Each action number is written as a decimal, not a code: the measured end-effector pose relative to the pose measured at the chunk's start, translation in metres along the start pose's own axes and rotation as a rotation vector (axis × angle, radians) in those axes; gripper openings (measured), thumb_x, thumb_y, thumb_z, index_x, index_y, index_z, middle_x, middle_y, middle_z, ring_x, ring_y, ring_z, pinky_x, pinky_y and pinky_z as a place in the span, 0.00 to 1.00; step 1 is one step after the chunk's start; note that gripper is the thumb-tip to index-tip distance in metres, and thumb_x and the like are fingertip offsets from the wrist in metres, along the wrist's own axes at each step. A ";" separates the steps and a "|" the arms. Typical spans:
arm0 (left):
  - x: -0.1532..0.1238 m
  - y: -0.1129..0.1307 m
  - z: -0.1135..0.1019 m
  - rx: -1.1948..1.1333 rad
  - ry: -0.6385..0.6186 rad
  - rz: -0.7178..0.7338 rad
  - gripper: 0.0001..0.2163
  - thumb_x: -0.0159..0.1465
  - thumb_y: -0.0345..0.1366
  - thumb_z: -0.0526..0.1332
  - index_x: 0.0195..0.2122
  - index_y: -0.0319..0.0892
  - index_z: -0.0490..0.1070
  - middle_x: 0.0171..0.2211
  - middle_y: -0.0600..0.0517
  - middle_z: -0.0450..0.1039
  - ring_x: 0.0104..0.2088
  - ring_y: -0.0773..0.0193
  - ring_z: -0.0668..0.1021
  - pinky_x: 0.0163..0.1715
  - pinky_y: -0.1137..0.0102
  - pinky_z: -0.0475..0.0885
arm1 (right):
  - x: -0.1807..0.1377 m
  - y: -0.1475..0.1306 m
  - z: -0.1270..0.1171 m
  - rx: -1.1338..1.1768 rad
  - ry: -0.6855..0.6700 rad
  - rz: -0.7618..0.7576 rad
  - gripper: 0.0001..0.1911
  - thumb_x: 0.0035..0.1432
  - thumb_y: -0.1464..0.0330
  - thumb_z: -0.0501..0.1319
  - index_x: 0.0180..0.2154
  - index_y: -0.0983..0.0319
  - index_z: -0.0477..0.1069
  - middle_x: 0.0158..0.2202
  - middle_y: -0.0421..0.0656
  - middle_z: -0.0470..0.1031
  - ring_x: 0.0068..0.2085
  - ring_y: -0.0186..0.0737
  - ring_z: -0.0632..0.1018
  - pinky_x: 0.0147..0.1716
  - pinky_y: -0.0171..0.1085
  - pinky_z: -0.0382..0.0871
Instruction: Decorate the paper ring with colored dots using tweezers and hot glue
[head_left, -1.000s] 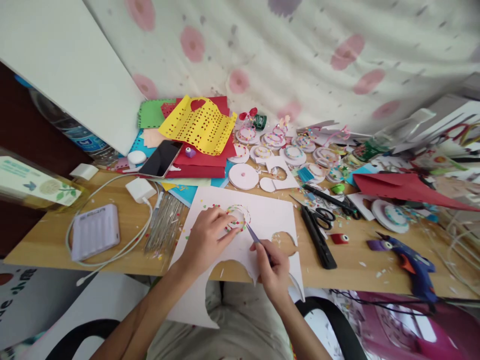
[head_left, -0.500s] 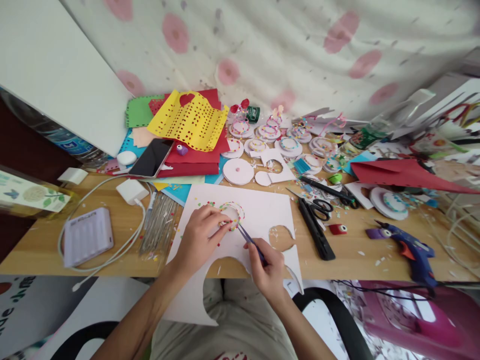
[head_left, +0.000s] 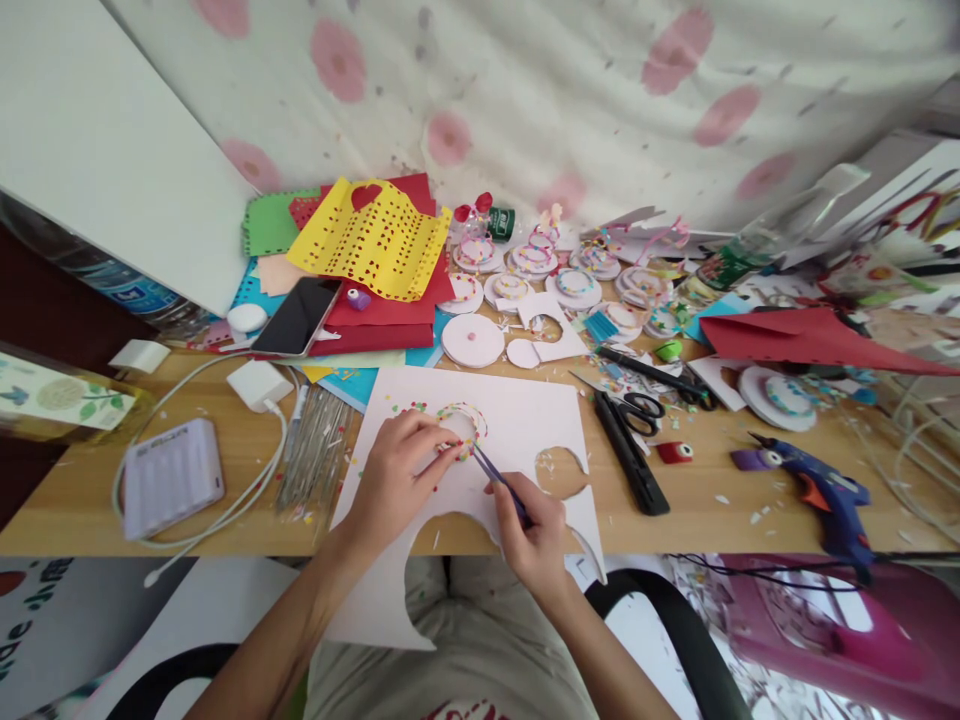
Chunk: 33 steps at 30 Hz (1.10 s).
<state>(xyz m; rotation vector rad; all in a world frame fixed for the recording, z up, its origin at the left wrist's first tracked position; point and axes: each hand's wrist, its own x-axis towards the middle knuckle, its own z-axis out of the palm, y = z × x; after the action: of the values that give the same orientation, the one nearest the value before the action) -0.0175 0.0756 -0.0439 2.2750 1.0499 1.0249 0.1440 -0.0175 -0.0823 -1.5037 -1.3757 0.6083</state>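
Observation:
My right hand (head_left: 529, 525) is closed around dark tweezers (head_left: 499, 478), whose tips reach the small round piece (head_left: 459, 425) edged with colourful paper bits. My left hand (head_left: 401, 470) has its thumb and fingers pinched at the near left edge of that round piece. Both hands rest over a white board (head_left: 525, 405) with round cut-outs along its near and right sides. Tiny red, green and yellow paper bits lie on the board left of the round piece and beside my left fingers. What sits exactly at the tweezer tips is too small to make out.
Right of the board lie a black utility knife (head_left: 631, 455), black scissors (head_left: 643, 412) and a blue glue gun (head_left: 825, 495). Decorated white discs (head_left: 576, 288) stand at the back. On the left are a phone (head_left: 298, 317), white cable (head_left: 274, 455) and thin glittery strips (head_left: 311, 450).
The view has shifted slightly, so everything sits a little further left. Both hands and the tweezers hold almost the same pose at the round piece.

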 end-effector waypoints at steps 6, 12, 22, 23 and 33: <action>0.001 0.000 -0.001 0.000 0.000 0.009 0.02 0.65 0.30 0.63 0.37 0.43 0.75 0.34 0.50 0.73 0.37 0.59 0.76 0.40 0.64 0.71 | 0.002 -0.002 -0.001 -0.004 -0.003 -0.014 0.15 0.66 0.64 0.53 0.29 0.62 0.72 0.18 0.35 0.61 0.18 0.29 0.60 0.19 0.32 0.52; 0.000 0.000 -0.001 0.009 -0.005 0.012 0.02 0.65 0.30 0.63 0.37 0.43 0.75 0.34 0.50 0.73 0.37 0.59 0.76 0.40 0.64 0.71 | 0.001 -0.002 0.000 -0.011 0.006 -0.032 0.15 0.66 0.65 0.53 0.29 0.63 0.72 0.18 0.36 0.63 0.19 0.29 0.62 0.19 0.31 0.53; 0.000 -0.001 0.000 0.011 -0.002 0.018 0.02 0.65 0.30 0.64 0.37 0.42 0.75 0.34 0.50 0.72 0.37 0.59 0.75 0.39 0.64 0.70 | 0.000 -0.001 0.000 -0.018 0.021 -0.053 0.14 0.66 0.67 0.54 0.29 0.64 0.72 0.19 0.36 0.66 0.18 0.28 0.64 0.19 0.30 0.55; 0.000 -0.002 0.001 0.008 -0.002 0.021 0.02 0.65 0.29 0.64 0.37 0.41 0.75 0.34 0.50 0.72 0.37 0.59 0.75 0.39 0.64 0.70 | 0.000 -0.001 -0.001 -0.015 0.024 -0.053 0.14 0.66 0.67 0.54 0.29 0.64 0.72 0.19 0.36 0.66 0.18 0.28 0.64 0.19 0.30 0.55; 0.005 -0.007 0.004 0.004 0.018 0.042 0.02 0.65 0.29 0.64 0.38 0.41 0.76 0.34 0.50 0.73 0.38 0.60 0.76 0.40 0.65 0.70 | -0.003 -0.001 -0.007 0.032 0.120 -0.040 0.16 0.66 0.67 0.54 0.27 0.63 0.72 0.21 0.39 0.71 0.19 0.30 0.67 0.20 0.31 0.58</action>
<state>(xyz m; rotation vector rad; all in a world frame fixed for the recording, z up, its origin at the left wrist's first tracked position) -0.0153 0.0838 -0.0484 2.3043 1.0162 1.0625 0.1485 -0.0224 -0.0795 -1.4602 -1.2949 0.5049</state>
